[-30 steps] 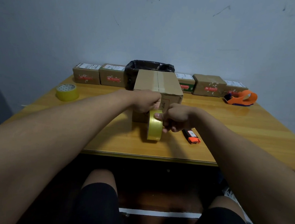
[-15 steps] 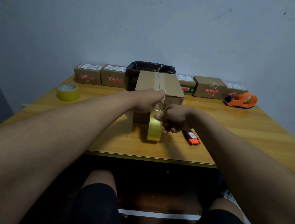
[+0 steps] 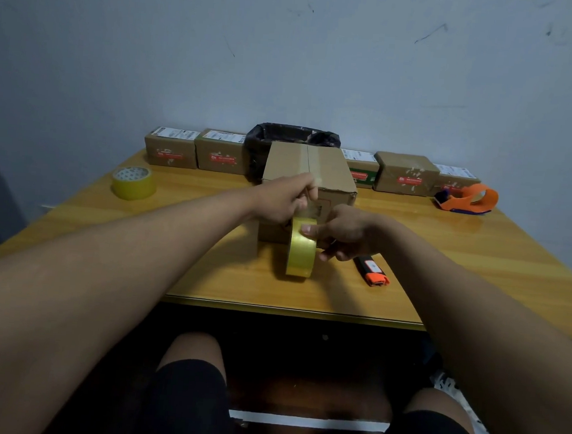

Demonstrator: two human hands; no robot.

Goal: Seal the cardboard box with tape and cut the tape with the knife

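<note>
I see my right hand (image 3: 346,233) with fingers closed around the tape roll (image 3: 302,249), upright on the table (image 3: 479,266) against the cardboard box (image 3: 332,176). My left hand (image 3: 284,198) pinches the tape end at the box's near top edge. The knife (image 3: 373,270) lies just right.

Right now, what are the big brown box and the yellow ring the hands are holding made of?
The big brown box looks like matte cardboard: dull tan faces, folded flaps, a glossier tape strip along its top seam. The yellow ring looks like a roll of shiny plastic packing tape: see-through yellowish, glinting in the light. Its core is hidden, so I cannot tell that part.
</note>
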